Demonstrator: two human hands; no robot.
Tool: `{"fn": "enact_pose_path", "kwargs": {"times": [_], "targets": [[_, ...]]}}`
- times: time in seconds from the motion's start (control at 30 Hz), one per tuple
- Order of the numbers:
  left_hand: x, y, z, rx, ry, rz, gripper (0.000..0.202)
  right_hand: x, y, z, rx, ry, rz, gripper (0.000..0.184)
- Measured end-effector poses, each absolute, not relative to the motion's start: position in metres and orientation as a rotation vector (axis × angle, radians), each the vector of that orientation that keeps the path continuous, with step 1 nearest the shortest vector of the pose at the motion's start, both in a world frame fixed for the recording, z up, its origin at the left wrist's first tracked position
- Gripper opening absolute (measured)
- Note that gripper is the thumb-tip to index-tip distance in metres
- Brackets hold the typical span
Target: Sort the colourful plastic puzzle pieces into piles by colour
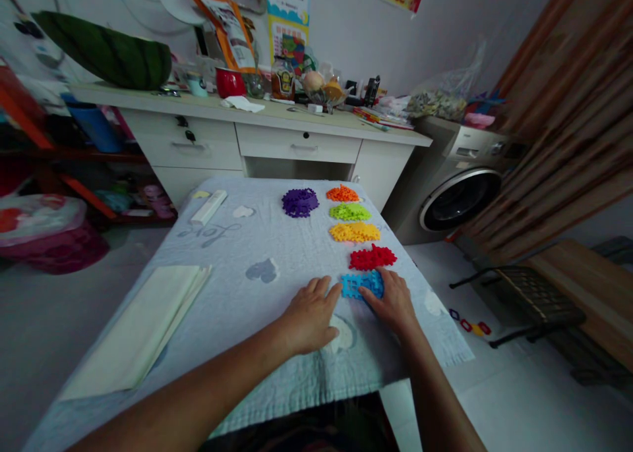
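Forearms (222, 376) cross cloth edge (277, 409), left grip (310, 315) spread empty, right grip (395, 300) cupping blue pieces (353, 285).

Bare forearms (217, 378), bare wrists (406, 325), dark clothing (361, 431) between

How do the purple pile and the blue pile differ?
The purple pile is a rounded heap; the blue pile is more of a strip. The right hand touches the blue pile; no hand touches the purple pile. Both look bumpy-edged and lie on the cloth.
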State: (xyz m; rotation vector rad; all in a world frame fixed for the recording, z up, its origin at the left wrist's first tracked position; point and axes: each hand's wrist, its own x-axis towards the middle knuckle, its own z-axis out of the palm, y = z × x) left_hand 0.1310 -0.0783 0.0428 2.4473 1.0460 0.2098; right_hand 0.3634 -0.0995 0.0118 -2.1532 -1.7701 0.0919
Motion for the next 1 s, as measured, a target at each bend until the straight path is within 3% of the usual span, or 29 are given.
{"fn": "enact_pose_path", "kwargs": {"times": [0.27, 0.57, 0.67, 0.73, 0.9, 1.0], "targets": [[0.180, -0.067, 0.013, 2.403, 1.075, 0.551, 0.094, 0.332, -0.096, 0.017, -1.915, -1.670, 0.249, 0.045], [0.167, -0.051, 0.008, 2.148, 1.074, 0.915, 0.081, 0.292, -0.065, 0.051, -1.811, -1.771, 0.332, 0.033], [0.148, -0.035, 0.020, 2.113, 1.187, 0.939, 0.074, 0.274, -0.044, 0.063, -1.739, -1.798, 0.387, 0.029], [0.131, -0.021, 0.028, 2.117, 1.247, 0.922, 0.058, 0.260, -0.026, 0.066, -1.661, -1.815, 0.417, 0.030], [0.081, 0.013, 0.030, 1.970, 1.472, 0.954, 0.049, 0.236, 0.020, 0.062, -1.460, -1.854, 0.439, 0.031], [0.059, 0.025, 0.021, 1.879, 1.550, 1.013, 0.056, 0.240, 0.033, 0.057, -1.451, -1.835, 0.472, 0.029]]}}
